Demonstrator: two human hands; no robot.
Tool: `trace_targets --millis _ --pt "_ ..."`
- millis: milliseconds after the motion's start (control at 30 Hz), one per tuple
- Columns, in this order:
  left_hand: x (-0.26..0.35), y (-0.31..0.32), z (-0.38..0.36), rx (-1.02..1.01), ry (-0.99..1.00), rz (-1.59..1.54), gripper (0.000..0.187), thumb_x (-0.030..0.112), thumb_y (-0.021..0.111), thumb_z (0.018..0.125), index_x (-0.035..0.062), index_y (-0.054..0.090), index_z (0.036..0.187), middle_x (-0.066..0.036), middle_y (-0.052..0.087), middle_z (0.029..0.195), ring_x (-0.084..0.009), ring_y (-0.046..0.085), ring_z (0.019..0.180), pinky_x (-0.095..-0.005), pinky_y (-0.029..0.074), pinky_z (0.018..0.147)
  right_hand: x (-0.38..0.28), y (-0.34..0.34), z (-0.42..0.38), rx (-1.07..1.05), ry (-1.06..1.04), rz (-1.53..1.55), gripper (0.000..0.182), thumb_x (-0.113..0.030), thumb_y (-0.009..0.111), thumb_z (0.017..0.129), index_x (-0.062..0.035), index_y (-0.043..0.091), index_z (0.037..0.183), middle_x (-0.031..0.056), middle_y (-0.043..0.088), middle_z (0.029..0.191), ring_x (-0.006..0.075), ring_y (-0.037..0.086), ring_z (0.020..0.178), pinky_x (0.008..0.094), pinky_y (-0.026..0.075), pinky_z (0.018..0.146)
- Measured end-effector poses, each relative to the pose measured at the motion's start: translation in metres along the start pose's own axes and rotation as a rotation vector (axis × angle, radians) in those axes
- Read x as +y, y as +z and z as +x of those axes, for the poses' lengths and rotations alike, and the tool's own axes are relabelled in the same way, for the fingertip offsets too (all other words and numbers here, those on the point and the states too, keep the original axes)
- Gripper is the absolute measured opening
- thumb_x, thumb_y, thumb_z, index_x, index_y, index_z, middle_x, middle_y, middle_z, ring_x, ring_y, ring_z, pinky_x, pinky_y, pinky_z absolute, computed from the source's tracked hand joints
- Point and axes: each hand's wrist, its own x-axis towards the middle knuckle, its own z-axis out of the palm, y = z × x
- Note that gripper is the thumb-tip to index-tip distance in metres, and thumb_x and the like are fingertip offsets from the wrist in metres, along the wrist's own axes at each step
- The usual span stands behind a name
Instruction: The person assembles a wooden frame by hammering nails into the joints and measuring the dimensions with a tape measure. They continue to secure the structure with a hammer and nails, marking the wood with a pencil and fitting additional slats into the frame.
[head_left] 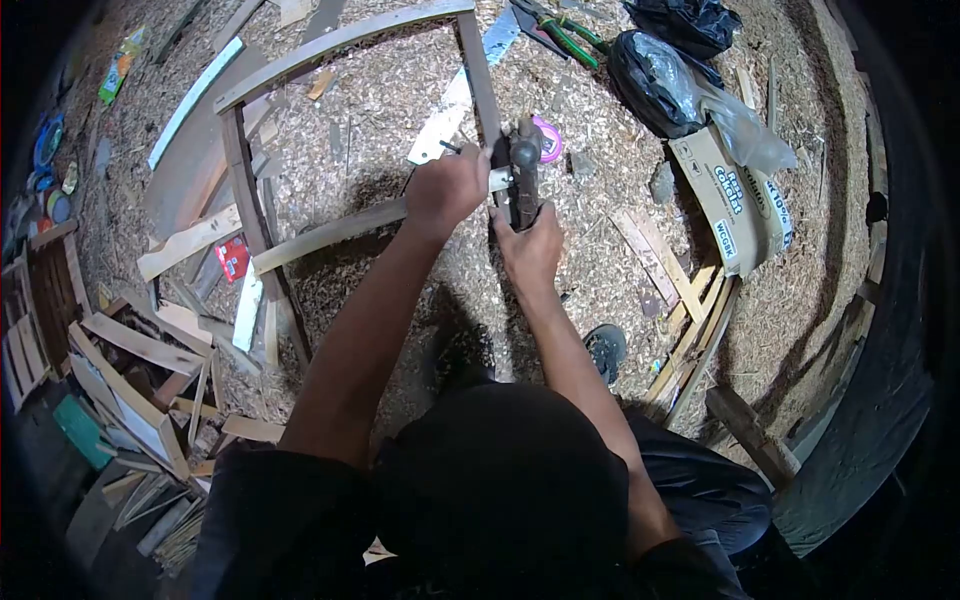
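head view looks down on a floor [420,330] thick with wood shavings, and we read it from the left: offcuts and slats [140,350] lie heaped at the left edge, out of the way of the work. next comes the wooden frame [240,170], lying flat on the shavings so its joints can be reached from above; its curved top rail [330,45] arches across the upper part, and a lower rail [330,232] runs toward the right upright [480,80]. our left hand [445,190] sits where that lower rail meets the upright, its grip closed around the joint and a small pale piece, it seems to pin the parts from sliding. just right of it, our right hand [530,250] has its grip clamped on the dark hand tool [522,170], which is pressed lengthwise against the upright at the same joint; we cannot tell exactly what kind of tool it is. a saw blade [455,100] lies inside the frame just above our hands, pliers [560,35] rest beyond, and a printed cardboard box [735,200] and dark bags [655,80] sit well apart at the right.
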Motion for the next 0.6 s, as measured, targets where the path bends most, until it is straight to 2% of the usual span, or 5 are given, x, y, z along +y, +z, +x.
trace_targets --millis 167,267,300,400,600 --pt "0.000 -0.011 -0.011 0.036 0.187 -0.107 0.040 0.031 0.059 0.089 0.0080 0.054 0.121 -0.020 0.067 0.095 -0.0410 0.067 0.083 -0.0509 0.054 0.072 0.010 0.000 0.003 -0.009 -0.039 0.114 0.040 -0.023 0.082 0.078 0.0031 0.055 0.093 0.0216 0.065 0.078 0.0358 0.066 0.070 0.0436 0.052 0.067" --pt "-0.014 -0.008 -0.015 0.050 0.404 -0.131 0.047 0.033 0.064 0.082 0.0083 0.055 0.122 -0.017 0.062 0.112 -0.0375 0.066 0.094 -0.0477 0.054 0.076 -0.003 -0.007 0.002 -0.027 -0.020 0.159 0.040 -0.025 0.082 0.080 0.0033 0.056 0.093 0.0209 0.066 0.078 0.0335 0.067 0.070 0.0417 0.053 0.066" --pt "-0.015 -0.011 -0.014 -0.065 0.395 -0.068 0.051 0.033 0.066 0.080 0.0079 0.056 0.123 -0.016 0.059 0.118 -0.0350 0.065 0.099 -0.0452 0.055 0.078 -0.001 -0.006 0.002 -0.026 -0.033 0.149 0.040 -0.026 0.081 0.080 0.0030 0.057 0.093 0.0204 0.068 0.079 0.0322 0.069 0.070 0.0407 0.053 0.066" --pt "-0.019 -0.006 -0.014 0.008 0.475 -0.046 0.048 0.035 0.062 0.082 0.0113 0.057 0.124 -0.011 0.058 0.113 -0.0341 0.067 0.087 -0.0463 0.056 0.074 0.002 -0.004 0.004 -0.008 -0.107 0.059 0.037 -0.026 0.081 0.081 0.0022 0.057 0.089 0.0205 0.067 0.077 0.0315 0.069 0.069 0.0419 0.052 0.064" --pt "-0.023 -0.001 -0.013 0.035 0.490 -0.106 0.040 0.033 0.061 0.087 0.0137 0.059 0.122 -0.008 0.060 0.115 -0.0319 0.068 0.090 -0.0443 0.056 0.075 0.004 0.000 0.005 0.033 -0.137 0.113 0.037 -0.027 0.081 0.081 0.0017 0.057 0.087 0.0177 0.064 0.071 0.0284 0.064 0.062 0.0400 0.050 0.060"
